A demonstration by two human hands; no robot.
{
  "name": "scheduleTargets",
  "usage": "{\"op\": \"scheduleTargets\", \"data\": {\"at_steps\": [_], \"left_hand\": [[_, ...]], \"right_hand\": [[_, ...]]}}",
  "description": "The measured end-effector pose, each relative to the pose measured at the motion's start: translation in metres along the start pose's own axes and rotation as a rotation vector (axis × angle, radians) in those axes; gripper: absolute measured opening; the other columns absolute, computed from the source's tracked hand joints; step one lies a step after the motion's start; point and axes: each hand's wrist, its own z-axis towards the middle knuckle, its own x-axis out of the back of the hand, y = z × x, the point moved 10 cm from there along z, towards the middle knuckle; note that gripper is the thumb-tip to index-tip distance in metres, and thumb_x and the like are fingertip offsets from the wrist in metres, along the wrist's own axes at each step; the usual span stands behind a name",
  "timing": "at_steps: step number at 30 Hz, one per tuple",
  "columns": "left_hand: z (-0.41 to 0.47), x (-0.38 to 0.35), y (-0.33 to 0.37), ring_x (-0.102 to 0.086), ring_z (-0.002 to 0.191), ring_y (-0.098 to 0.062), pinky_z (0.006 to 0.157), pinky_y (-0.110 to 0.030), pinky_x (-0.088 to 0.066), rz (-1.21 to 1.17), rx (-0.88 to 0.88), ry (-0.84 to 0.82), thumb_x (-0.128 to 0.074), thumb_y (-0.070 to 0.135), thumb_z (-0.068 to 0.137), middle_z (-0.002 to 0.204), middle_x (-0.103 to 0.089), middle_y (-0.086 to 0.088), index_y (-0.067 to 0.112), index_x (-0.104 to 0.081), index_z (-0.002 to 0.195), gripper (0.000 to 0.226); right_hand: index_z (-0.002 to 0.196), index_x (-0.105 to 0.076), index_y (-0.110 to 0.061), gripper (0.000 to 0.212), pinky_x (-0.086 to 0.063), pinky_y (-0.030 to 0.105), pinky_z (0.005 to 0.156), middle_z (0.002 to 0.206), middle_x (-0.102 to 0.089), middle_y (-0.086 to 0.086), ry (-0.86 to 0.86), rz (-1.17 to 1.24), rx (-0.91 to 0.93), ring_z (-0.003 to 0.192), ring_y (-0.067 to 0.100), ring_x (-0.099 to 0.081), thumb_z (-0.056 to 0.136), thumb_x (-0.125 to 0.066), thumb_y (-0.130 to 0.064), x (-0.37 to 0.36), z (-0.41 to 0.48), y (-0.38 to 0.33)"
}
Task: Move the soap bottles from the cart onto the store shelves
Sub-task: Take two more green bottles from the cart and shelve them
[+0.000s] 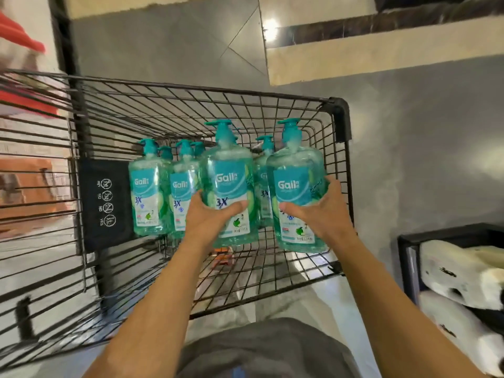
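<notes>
Inside the black wire cart (338, 113) stand several teal pump soap bottles with blue labels. My left hand (210, 216) grips one soap bottle (229, 170) around its lower body and holds it upright above the cart floor. My right hand (324, 211) grips a second soap bottle (296, 175) the same way, close to the cart's right wall. Behind them, more bottles stand in the cart, such as one at the left (146, 186), one beside it (181, 192) and one between my hands (263, 170).
A black placard (106, 205) with warning icons hangs on the cart's inner left side. A dark-framed shelf unit (409, 241) with white packaged goods (461, 271) is at the lower right. Blurred red and orange goods (24, 42) sit left. Grey tiled floor lies beyond the cart.
</notes>
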Motion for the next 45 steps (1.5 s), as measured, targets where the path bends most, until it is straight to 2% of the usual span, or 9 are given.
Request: {"op": "scheduleTargets", "data": {"at_steps": [4,10,13,15,24,28,33,36,45], "left_hand": [[-0.048,0.027,0.04,-0.035,0.15,-0.029,0.119,-0.043,-0.032,0.039,-0.203,-0.02,-0.095,0.038,0.069,0.167,-0.031,-0.005,0.021,-0.013,0.165,0.128],[-0.141,0.065,0.11,-0.064,0.115,-0.013,0.106,-0.04,-0.052,0.052,-0.555,-0.101,-0.101,0.043,0.054,0.126,-0.063,0.014,0.026,-0.044,0.145,0.108],[-0.201,0.076,0.141,-0.069,0.114,-0.011,0.096,-0.032,-0.059,0.033,-0.732,-0.201,-0.102,0.045,0.049,0.126,-0.069,0.011,0.029,-0.047,0.14,0.108],[-0.247,0.082,0.163,-0.067,0.118,-0.011,0.104,-0.039,-0.055,-0.001,-0.853,-0.261,-0.101,0.043,0.049,0.131,-0.067,0.011,0.027,-0.044,0.144,0.112],[-0.437,0.091,0.209,-0.072,0.11,-0.01,0.098,-0.048,-0.058,-0.034,-1.207,-0.45,-0.103,0.046,0.04,0.125,-0.07,0.012,0.031,-0.049,0.134,0.109],[-0.516,0.066,0.214,-0.074,0.11,-0.023,0.095,-0.054,-0.059,-0.006,-1.336,-0.592,-0.103,0.04,0.041,0.127,-0.073,0.0,0.021,-0.053,0.137,0.11],[-0.607,0.016,0.19,-0.073,0.114,-0.026,0.098,-0.056,-0.057,0.024,-1.463,-0.756,-0.105,0.054,0.034,0.128,-0.072,-0.002,0.021,-0.054,0.137,0.119],[-0.662,-0.022,0.154,-0.072,0.113,-0.017,0.099,-0.051,-0.058,0.051,-1.535,-0.858,-0.101,0.043,0.037,0.127,-0.071,0.003,0.021,-0.051,0.138,0.115],[-0.826,-0.145,0.004,-0.073,0.112,-0.02,0.101,-0.057,-0.055,0.146,-1.572,-1.221,-0.102,0.047,0.035,0.123,-0.074,0.004,0.026,-0.051,0.132,0.112]], "right_hand": [[0.128,-0.043,-0.019,0.089,-0.048,0.009,0.061,0.12,-0.061,-0.004,0.079,0.059,0.063,0.105,0.014,-0.063,0.061,-0.099,-0.032,0.026,-0.056,-0.03],[0.126,-0.047,-0.015,0.083,-0.062,0.024,0.079,0.11,-0.068,-0.009,0.272,0.16,0.247,0.094,0.002,-0.071,0.062,-0.099,-0.023,0.073,-0.165,-0.086],[0.125,-0.042,-0.021,0.083,-0.057,0.013,0.072,0.108,-0.063,-0.014,0.384,0.244,0.305,0.092,-0.002,-0.066,0.064,-0.098,-0.024,0.096,-0.239,-0.112],[0.126,-0.041,-0.021,0.082,-0.054,0.008,0.067,0.111,-0.062,-0.013,0.464,0.296,0.368,0.088,-0.008,-0.066,0.066,-0.097,-0.02,0.112,-0.287,-0.126],[0.131,-0.049,-0.019,0.091,-0.057,0.015,0.075,0.117,-0.068,-0.009,0.88,0.445,0.53,0.098,-0.002,-0.07,0.058,-0.101,-0.025,0.186,-0.496,-0.135],[0.13,-0.049,-0.016,0.091,-0.054,0.009,0.074,0.116,-0.068,-0.01,1.046,0.475,0.594,0.092,-0.011,-0.068,0.056,-0.101,-0.023,0.221,-0.579,-0.112],[0.136,-0.048,-0.011,0.1,-0.059,0.031,0.091,0.122,-0.07,-0.003,1.262,0.525,0.597,0.106,0.005,-0.071,0.053,-0.102,-0.019,0.25,-0.674,-0.046],[0.135,-0.049,-0.013,0.103,-0.06,0.037,0.092,0.122,-0.071,-0.002,1.368,0.568,0.55,0.106,0.007,-0.072,0.049,-0.104,-0.025,0.259,-0.731,0.01],[0.135,-0.045,-0.024,0.097,-0.052,0.007,0.067,0.12,-0.062,-0.017,1.655,0.58,0.407,0.097,-0.011,-0.064,0.056,-0.1,-0.027,0.269,-0.918,0.18]]}}
